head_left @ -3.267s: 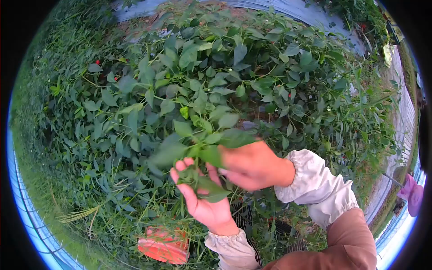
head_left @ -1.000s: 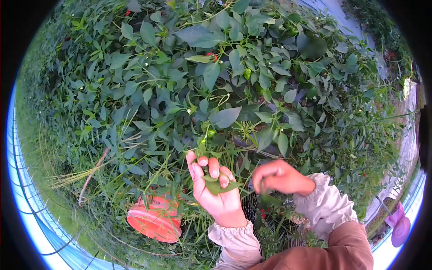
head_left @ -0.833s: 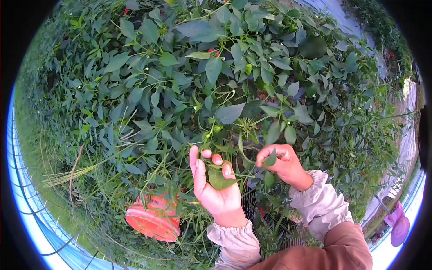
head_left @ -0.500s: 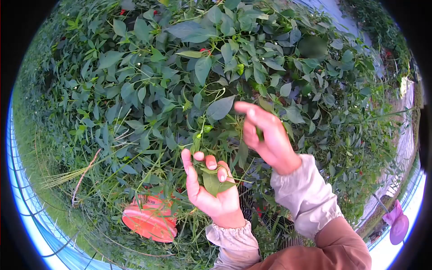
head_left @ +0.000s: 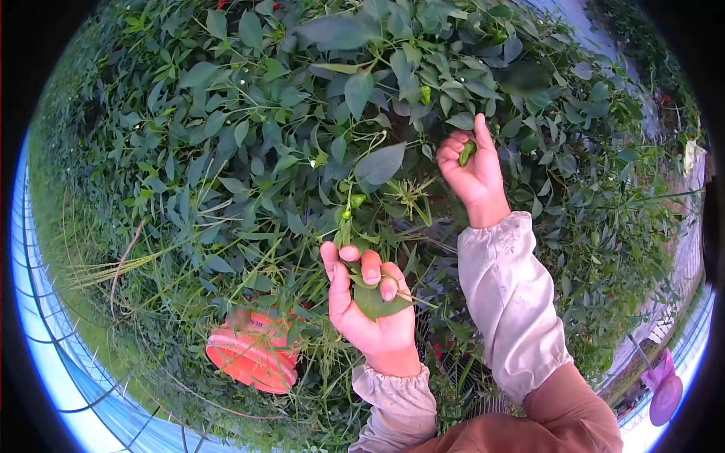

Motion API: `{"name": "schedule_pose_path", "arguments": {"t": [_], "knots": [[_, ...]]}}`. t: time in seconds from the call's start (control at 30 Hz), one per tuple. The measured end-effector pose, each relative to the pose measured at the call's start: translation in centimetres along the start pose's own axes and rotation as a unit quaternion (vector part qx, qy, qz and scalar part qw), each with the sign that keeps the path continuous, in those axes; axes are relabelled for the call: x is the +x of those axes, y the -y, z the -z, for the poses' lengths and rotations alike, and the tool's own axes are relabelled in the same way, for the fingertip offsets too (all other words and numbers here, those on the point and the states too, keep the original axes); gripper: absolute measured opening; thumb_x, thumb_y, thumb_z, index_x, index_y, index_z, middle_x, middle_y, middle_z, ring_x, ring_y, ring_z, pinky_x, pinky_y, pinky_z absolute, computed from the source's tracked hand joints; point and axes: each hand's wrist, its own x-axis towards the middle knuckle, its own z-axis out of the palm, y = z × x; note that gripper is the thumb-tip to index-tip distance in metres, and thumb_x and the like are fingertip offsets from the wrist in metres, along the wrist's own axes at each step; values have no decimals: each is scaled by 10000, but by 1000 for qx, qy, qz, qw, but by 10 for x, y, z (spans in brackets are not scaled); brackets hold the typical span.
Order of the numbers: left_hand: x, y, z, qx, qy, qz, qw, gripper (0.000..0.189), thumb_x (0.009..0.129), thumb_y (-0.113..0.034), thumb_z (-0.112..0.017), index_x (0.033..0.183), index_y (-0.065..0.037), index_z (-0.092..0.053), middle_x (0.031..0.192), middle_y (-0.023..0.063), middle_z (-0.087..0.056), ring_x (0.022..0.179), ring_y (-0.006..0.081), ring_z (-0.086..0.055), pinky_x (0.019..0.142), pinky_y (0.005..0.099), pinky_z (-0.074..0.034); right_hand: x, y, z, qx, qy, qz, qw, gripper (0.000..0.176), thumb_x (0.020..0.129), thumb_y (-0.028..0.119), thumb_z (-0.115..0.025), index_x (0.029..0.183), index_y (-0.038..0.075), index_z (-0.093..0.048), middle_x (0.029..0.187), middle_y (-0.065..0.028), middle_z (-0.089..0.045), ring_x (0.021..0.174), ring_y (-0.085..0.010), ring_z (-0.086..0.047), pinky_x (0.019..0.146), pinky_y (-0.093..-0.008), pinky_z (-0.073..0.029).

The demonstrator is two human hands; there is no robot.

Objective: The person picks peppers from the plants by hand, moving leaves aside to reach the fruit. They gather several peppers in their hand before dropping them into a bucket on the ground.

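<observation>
My left hand point(head_left: 377, 325), palm up, has its fingers curled round a leafy pepper branch, and a broad green leaf point(head_left: 376, 304) lies across the palm. Small green peppers point(head_left: 356, 201) hang on that branch just beyond my fingertips, under a large dark leaf point(head_left: 380, 163). Further out to the right, my right hand point(head_left: 479, 177) is partly closed among the foliage, with a green pepper point(head_left: 467, 153) held in its bent fingers. One digit points up beside a leaf. Another light green pepper point(head_left: 425, 94) hangs up and left of it.
Dense pepper plants point(head_left: 287, 98) surround both hands. An orange-red bucket point(head_left: 253, 355) lies tilted in the grass at lower left. A pale ground sheet point(head_left: 581, 34) runs along the upper right, and a purple object point(head_left: 664, 392) shows at the lower right edge.
My right hand has moved up and to the right, away from the branch and into the leaves, carrying the green pepper. My left hand keeps its hold on the branch.
</observation>
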Motion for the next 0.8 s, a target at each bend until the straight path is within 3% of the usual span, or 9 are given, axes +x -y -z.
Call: {"name": "schedule_pose_path", "arguments": {"t": [0.2, 0.33, 0.37, 0.5, 0.6, 0.67, 0.73, 0.77, 0.8], "knots": [[0, 3, 3, 125, -45, 47, 990, 304, 963, -139, -491, 1259, -80, -530, 1102, 68, -619, 854, 184, -553, 635, 318, -492, -44, 21, -24, -187, 49, 38, 980, 282, 932, 348, -584, 930, 67, -570, 764, -26, -530, 601, -103, -439, 478, -228, -343], [0, 19, -12, 299, -128, -6, 946, 510, 903, -103, -549, 1396, -95, -417, 1159, 66, -600, 1015, 194, -564, 925, 378, -441, -61, 31, -30, -228, 94, 30, 969, 343, 941, 262, -544, 1161, -1, -554, 672, 3, -474, 547, -78, -396, 451, -211, -317], [-2, 21, -17, 369, -137, 0, 919, 593, 889, -95, -560, 1446, -116, -359, 1328, 83, -511, 1204, 219, -485, 1055, 392, -325, -64, 31, -30, -246, 108, 22, 963, 392, 945, 233, -524, 1243, -22, -524, 641, 12, -448, 529, -74, -382, 441, -205, -309], [-7, 34, -34, 535, -125, -100, 829, 635, 879, -85, -589, 1460, -102, -332, 1498, 168, -295, 1373, 268, -299, 1096, 382, -283, -79, 31, -29, -205, 108, -48, 972, 487, 938, 186, -485, 1384, 4, -409, 590, 18, -392, 489, -74, -355, 416, -204, -302], [-7, 33, -23, 585, -68, -117, 800, 597, 874, -73, -595, 1426, -39, -370, 1466, 202, -347, 1346, 262, -353, 1049, 367, -352, -101, 36, -35, -199, 177, -64, 962, 527, 929, 168, -480, 1430, 57, -359, 544, 17, -368, 463, -79, -343, 396, -208, -297], [-6, 30, -21, 574, -67, -139, 804, 443, 904, -92, -562, 1318, 32, -465, 1336, 224, -500, 1211, 280, -518, 944, 368, -470, -122, 42, -41, -243, 159, -4, 957, 558, 920, 174, -486, 1447, 67, -336, 522, 7, -390, 441, -83, -345, 386, -212, -294], [-5, 20, -15, 317, -21, 86, 944, 319, 935, -117, -520, 1205, 52, -533, 1149, 214, -620, 1007, 291, -639, 842, 399, -540, -150, 35, -53, -472, 74, 148, 866, 503, 921, 207, -500, 1388, 34, -425, 545, -10, -467, 471, -83, -414, 430, -209, -335], [-5, 26, -14, 316, -21, 111, 942, 296, 956, -151, -490, 1161, 54, -549, 1068, 225, -644, 897, 298, -669, 756, 410, -575, -165, 26, -58, -575, 84, 218, 784, 451, 901, 219, -529, 1305, 21, -498, 579, -27, -517, 491, -113, -455, 465, -228, -368], [-6, 29, -20, 316, -11, 149, 937, 318, 971, -181, -465, 1175, 48, -548, 1132, 224, -623, 983, 291, -645, 797, 408, -560, -175, 16, -64, -665, 93, 285, 684, 407, 882, 232, -559, 1222, 7, -572, 612, -43, -567, 511, -142, -496, 499, -247, -401]]}}
